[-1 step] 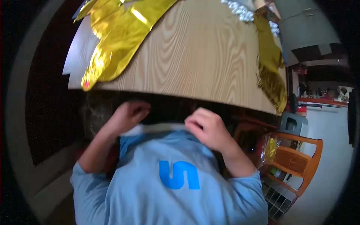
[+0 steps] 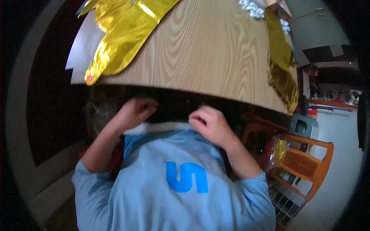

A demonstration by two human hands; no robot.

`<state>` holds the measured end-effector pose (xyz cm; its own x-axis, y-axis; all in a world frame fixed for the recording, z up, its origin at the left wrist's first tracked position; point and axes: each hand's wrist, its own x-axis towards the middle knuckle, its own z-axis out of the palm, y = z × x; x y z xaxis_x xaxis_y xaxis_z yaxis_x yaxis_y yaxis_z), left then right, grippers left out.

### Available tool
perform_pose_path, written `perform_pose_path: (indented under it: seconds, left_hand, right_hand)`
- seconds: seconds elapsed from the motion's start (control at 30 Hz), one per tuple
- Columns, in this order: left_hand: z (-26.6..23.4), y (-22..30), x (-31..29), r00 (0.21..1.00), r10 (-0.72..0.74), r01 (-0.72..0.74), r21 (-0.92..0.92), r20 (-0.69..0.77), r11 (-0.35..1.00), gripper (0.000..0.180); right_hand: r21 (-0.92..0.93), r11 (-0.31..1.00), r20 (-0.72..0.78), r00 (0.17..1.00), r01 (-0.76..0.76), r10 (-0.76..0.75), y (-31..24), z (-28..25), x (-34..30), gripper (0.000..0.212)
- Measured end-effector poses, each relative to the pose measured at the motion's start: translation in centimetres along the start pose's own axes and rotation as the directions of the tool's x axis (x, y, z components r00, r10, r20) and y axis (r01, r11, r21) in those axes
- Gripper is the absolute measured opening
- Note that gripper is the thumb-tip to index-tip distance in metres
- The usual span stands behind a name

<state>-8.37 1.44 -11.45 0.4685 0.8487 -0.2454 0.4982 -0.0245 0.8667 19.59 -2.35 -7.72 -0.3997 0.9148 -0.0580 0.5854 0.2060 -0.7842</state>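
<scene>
My left hand (image 2: 135, 112) is beside the left end of my light blue shirt's pale hem (image 2: 163, 126), below the table edge. Its fingers are curled in and slightly blurred. At the hem's right end is my right hand (image 2: 210, 122), thumb and fingers bent together. Whatever either hand might pinch is too small or dark to make out. Beyond my left hand, a shiny gold foil balloon (image 2: 125, 44) lies flat, its narrow tip with a small red spot reaching the table's front edge. A second flat piece of gold foil (image 2: 280, 57) hangs along the right end.
The wood-grain table (image 2: 204, 50) stands ahead of me. Silvery bits (image 2: 252, 8) lie at its far right. On the right are a wooden chair (image 2: 304, 163) with a clear bag (image 2: 278, 152) at its back, a grey stool (image 2: 302, 126) and a wire rack (image 2: 285, 206).
The view has tilted slightly, so the table and foil sit a little higher in the picture. Both hands keep nearly the same pose by the hem, just slightly farther up.
</scene>
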Motion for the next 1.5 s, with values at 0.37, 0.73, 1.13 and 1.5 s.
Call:
perform_pose_path:
  seconds: [0.37,0.73,1.13,1.5]
  left_hand:
    - [4.0,-1.6,-1.2,0.954,-0.102,0.099,0.027,0.281,0.995,0.019]
    - [3.0,-0.9,-1.8,0.951,-0.012,-0.056,0.21,0.309,0.976,0.02]
    - [1.6,-0.7,-1.2,0.991,0.043,-0.053,0.077,0.126,0.996,0.013]
    - [0.6,7.2,-1.7,0.947,0.277,-0.292,0.078,0.16,0.953,0.013]
  right_hand:
    - [0.129,0.949,0.428,0.879,-0.288,0.209,4.4,6.8,2.1,0.027]
    - [0.125,0.971,0.478,0.87,-0.205,0.122,3.3,7.5,2.3,0.022]
    - [0.336,0.913,0.306,0.944,-0.231,0.126,3.5,7.2,3.1,0.021]
    - [0.525,0.85,0.033,0.997,0.045,-0.073,-1.8,3.0,2.2,0.008]
